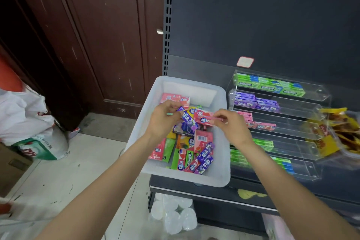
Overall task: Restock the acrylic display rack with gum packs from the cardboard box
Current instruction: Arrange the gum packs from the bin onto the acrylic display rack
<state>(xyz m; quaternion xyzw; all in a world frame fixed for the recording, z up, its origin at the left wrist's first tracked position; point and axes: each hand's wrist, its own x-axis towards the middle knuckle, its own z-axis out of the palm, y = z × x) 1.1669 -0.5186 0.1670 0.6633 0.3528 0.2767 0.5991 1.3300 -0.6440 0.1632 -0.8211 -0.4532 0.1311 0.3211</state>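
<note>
**Sorting packs over the bin, rack half filled**

Acrylic display rack (280, 122) at right of frame, tiers partly stocked by colour. White plastic bin (220, 179) at centre, not visibly cardboard, holding loose gum packs (187, 154). Left hand (163, 119), fingers curled round a purple pack (188, 120). Right hand (231, 124), fingers pinching a pink pack (204, 120) by its end. Risks: thin end-pinch slipping, pack dropping back; pink landing in a wrong-colour tier.
</note>
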